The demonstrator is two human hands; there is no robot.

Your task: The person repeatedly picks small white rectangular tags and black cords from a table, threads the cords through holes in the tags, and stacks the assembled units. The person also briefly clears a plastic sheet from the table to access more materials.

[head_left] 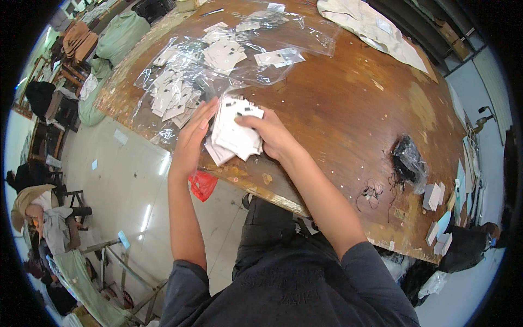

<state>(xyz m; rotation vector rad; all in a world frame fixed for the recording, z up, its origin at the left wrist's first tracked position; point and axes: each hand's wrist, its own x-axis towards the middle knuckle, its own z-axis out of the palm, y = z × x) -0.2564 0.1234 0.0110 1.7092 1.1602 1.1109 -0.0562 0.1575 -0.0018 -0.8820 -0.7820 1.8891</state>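
White cards (235, 133) with small dark marks, stacked unevenly between two bare hands at the near left edge of a worn brown table (338, 109). Right hand (271, 132) clamped on the stack, thumb pressed across the top; left hand (190, 139) set along the left side, fingers straight and close together, palm turned toward the stack.

Just beyond, clear plastic bags (272, 76) lying crumpled and overlapping, with loose cards (223, 54) heaped among the folds; impossible to tell which under the film and which on top. Farther right, a black bundle (406, 155) partly wrapped in clear plastic, contents unreadable, near a tangle of dark cords (370, 196) and small white boxes (432, 196) by the table's right edge.

Out of sight: the underside of the stack and most of the right fingers. Partly cut off below the table edge, beside the left forearm, a red plastic bag (202, 187), its contents hidden.

Tabletop scuffed and patched with pale stains, dotted with white specks, with pale cloth (365, 22) spread at the far right. To the left, a shiny pale floor (136, 163) with scraps of paper, a bulky green sack (122, 38) and a frame draped in green cloth (87, 289); outer edges bent and lost in the lens's black rim.
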